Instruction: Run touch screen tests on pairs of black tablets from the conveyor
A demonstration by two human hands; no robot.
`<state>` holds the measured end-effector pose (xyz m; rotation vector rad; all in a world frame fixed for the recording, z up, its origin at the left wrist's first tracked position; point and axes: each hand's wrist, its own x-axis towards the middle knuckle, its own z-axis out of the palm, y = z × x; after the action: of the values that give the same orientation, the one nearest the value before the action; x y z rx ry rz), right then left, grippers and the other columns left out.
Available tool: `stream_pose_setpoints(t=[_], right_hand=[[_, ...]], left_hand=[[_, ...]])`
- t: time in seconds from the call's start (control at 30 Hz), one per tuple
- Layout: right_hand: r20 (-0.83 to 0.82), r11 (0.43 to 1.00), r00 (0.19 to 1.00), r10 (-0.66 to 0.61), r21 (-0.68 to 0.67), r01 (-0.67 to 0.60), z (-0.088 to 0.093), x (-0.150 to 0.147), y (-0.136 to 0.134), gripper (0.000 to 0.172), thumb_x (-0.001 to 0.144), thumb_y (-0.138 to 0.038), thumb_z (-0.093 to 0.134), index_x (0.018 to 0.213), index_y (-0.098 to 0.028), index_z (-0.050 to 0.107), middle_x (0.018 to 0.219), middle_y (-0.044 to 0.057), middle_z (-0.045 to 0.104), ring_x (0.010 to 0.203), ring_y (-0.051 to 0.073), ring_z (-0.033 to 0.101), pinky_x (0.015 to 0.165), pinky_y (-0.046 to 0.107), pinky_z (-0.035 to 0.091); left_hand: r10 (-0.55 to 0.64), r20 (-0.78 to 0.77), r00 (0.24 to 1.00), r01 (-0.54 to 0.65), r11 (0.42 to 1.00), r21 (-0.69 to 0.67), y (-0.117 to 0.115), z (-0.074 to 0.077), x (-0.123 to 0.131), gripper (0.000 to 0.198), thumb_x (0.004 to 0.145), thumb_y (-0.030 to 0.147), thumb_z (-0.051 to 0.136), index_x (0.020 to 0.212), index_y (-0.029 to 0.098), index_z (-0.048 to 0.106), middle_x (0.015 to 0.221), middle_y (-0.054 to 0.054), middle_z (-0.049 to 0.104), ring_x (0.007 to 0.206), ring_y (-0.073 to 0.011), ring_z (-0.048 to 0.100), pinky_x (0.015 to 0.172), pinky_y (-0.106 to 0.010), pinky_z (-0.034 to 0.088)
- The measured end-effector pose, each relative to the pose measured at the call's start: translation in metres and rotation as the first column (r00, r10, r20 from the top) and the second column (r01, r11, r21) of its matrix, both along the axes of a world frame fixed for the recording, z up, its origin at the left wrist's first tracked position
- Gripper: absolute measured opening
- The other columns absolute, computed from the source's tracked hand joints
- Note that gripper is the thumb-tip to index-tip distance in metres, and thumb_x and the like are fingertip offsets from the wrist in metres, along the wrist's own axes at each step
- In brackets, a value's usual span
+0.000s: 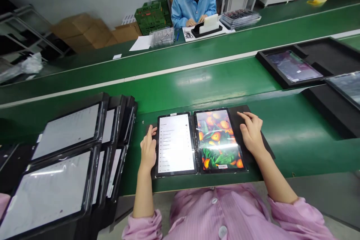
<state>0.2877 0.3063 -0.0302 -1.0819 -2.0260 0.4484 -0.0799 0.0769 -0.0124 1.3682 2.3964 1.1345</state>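
Note:
Two tablets lie side by side in front of me on a black foam tray [249, 159]. On the left tablet [176, 146] a white settings-like list is lit. The right tablet [218, 138] displays a picture of orange fruit and green leaves. My left hand [148, 149] rests at the left tablet's outer edge, over the tray's side, its fingers loosely bent and apart. Over the bare right part of the tray is my right hand [251, 130], fingers stretched and holding nothing; whether its fingertips touch the foam I cannot tell.
Stacked black trays with tablets [53, 187] stand at my left. More trays [284, 78] with tablets lie to the right. The green work surface [180, 92] runs across. Beyond it, a person in a blue coat [194, 2] works beside green crates [153, 15].

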Motion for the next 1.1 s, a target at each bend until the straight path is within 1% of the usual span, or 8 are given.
stream_pose_setpoints(t=[0.1, 0.27, 0.6, 0.77, 0.87, 0.97, 1.03, 1.1], right_hand=[[-0.05, 1.0, 0.999, -0.009, -0.008, 0.009, 0.002, 0.0, 0.0, 0.058, 0.107, -0.057, 0.027, 0.142, -0.023, 0.059, 0.128, 0.016, 0.057, 0.125, 0.035, 0.051, 0.111, 0.059, 0.034], [-0.129, 0.992, 0.984, -0.127, -0.046, 0.122, 0.006, 0.001, 0.0, 0.059, 0.106, -0.058, 0.029, 0.14, -0.021, 0.059, 0.129, 0.017, 0.056, 0.126, 0.035, 0.051, 0.11, 0.06, 0.033], [-0.171, 0.981, 0.966, -0.191, -0.078, 0.18, 0.007, 0.005, 0.001, 0.07, 0.105, -0.065, 0.019, 0.139, -0.018, 0.058, 0.132, 0.018, 0.056, 0.124, 0.035, 0.049, 0.105, 0.057, 0.037], [-0.184, 0.977, 0.959, -0.214, -0.063, 0.206, 0.007, 0.006, 0.001, 0.069, 0.105, -0.066, 0.02, 0.138, -0.018, 0.059, 0.13, 0.017, 0.058, 0.12, 0.034, 0.051, 0.105, 0.058, 0.036], [-0.201, 0.972, 0.951, -0.236, -0.057, 0.229, 0.007, 0.007, 0.001, 0.066, 0.106, -0.063, 0.024, 0.137, -0.017, 0.059, 0.129, 0.017, 0.058, 0.118, 0.035, 0.052, 0.104, 0.058, 0.037], [-0.202, 0.969, 0.948, -0.247, -0.037, 0.245, 0.006, 0.008, 0.002, 0.063, 0.106, -0.061, 0.026, 0.137, -0.017, 0.06, 0.129, 0.018, 0.058, 0.116, 0.035, 0.053, 0.103, 0.057, 0.039], [-0.191, 0.975, 0.957, -0.221, -0.006, 0.224, 0.009, 0.008, 0.0, 0.062, 0.107, -0.058, 0.025, 0.139, -0.018, 0.059, 0.127, 0.018, 0.06, 0.116, 0.035, 0.055, 0.101, 0.057, 0.041], [-0.131, 0.995, 0.987, -0.088, 0.028, 0.093, 0.015, 0.005, -0.008, 0.06, 0.108, -0.055, 0.025, 0.14, -0.019, 0.06, 0.124, 0.017, 0.062, 0.115, 0.035, 0.057, 0.1, 0.055, 0.044]], left_hand=[[0.013, 0.011, 1.0, -0.012, 0.998, -0.059, 0.002, 0.004, 0.002, 0.069, 0.098, 0.037, 0.036, 0.165, 0.023, 0.034, 0.147, -0.013, 0.064, 0.13, -0.034, 0.061, 0.118, -0.061, 0.035], [-0.004, 0.045, 0.999, 0.008, 0.997, -0.073, 0.002, 0.01, 0.005, 0.079, 0.087, 0.024, 0.039, 0.166, 0.022, 0.032, 0.147, -0.013, 0.063, 0.13, -0.0335, 0.06, 0.118, -0.061, 0.035], [-0.009, 0.067, 0.998, 0.012, 0.999, -0.042, 0.003, 0.011, 0.007, 0.08, 0.085, 0.02, 0.039, 0.165, 0.022, 0.033, 0.145, -0.011, 0.064, 0.129, -0.0316, 0.06, 0.117, -0.057, 0.038], [-0.02, 0.027, 0.999, 0.023, 0.993, -0.117, 0.003, 0.016, 0.009, 0.083, 0.083, 0.02, 0.041, 0.166, 0.024, 0.03, 0.147, -0.011, 0.062, 0.13, -0.032, 0.059, 0.117, -0.056, 0.036], [-0.056, -0.032, 0.998, 0.049, 0.979, -0.198, 0.003, 0.02, 0.012, 0.089, 0.084, 0.03, 0.051, 0.168, 0.024, 0.023, 0.151, -0.014, 0.057, 0.133, -0.0349, 0.056, 0.116, -0.057, 0.035], [-0.087, -0.051, 0.995, 0.074, 0.971, -0.226, 0.003, 0.021, 0.013, 0.112, 0.08, 0.053, 0.066, 0.17, 0.021, 0.008, 0.156, -0.018, 0.052, 0.135, -0.0397, 0.053, 0.114, -0.059, 0.033], [-0.093, -0.012, 0.996, 0.089, 0.978, -0.188, 0.003, 0.019, 0.012, 0.112, 0.085, 0.07, 0.055, 0.17, 0.019, 0.003, 0.156, -0.019, 0.051, 0.135, -0.0398, 0.053, 0.114, -0.059, 0.032], [-0.092, 0.032, 0.995, 0.096, 0.987, -0.13, 0.003, 0.017, 0.01, 0.104, 0.091, 0.08, 0.032, 0.17, 0.018, 0.003, 0.155, -0.021, 0.052, 0.135, -0.0387, 0.055, 0.114, -0.059, 0.031]])
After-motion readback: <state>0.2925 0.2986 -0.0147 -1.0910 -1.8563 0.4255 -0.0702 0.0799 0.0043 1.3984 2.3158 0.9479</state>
